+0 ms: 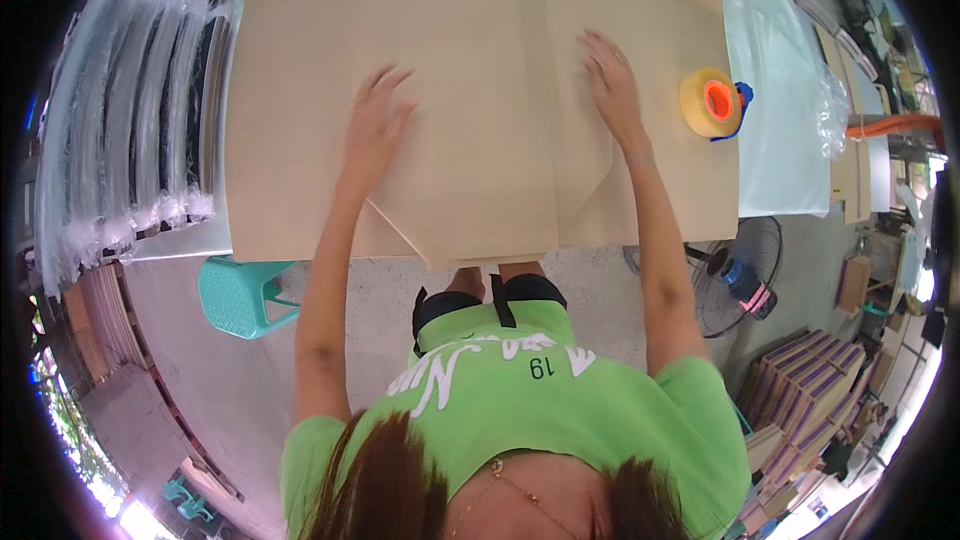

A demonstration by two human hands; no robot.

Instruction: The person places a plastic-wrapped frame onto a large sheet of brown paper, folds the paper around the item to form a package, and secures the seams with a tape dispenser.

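Note:
A large brown cardboard sheet [300, 170] spreads over the work table in front of me. In its middle lies a cardboard panel [480, 140] with slanted corners at the near end, reaching slightly past the sheet's near edge. My left hand [376, 128] is over the panel's left side, fingers spread and slightly blurred, holding nothing. Over the panel's right side is my right hand [612, 85], its fingers stretched out and also without anything in them. Whether either palm presses on the cardboard I cannot tell. A tape roll [708, 105] with an orange core and a blue dispenser rests on the sheet to the right.
Several plastic-wrapped panels [120, 120] stand in a row at the left. Translucent plastic sheeting [780, 110] covers the right side. A green stool [245, 295] is below the table's left edge; a fan [715, 290] and a bottle [748, 290] are at the lower right, near stacked cardboard [800, 380].

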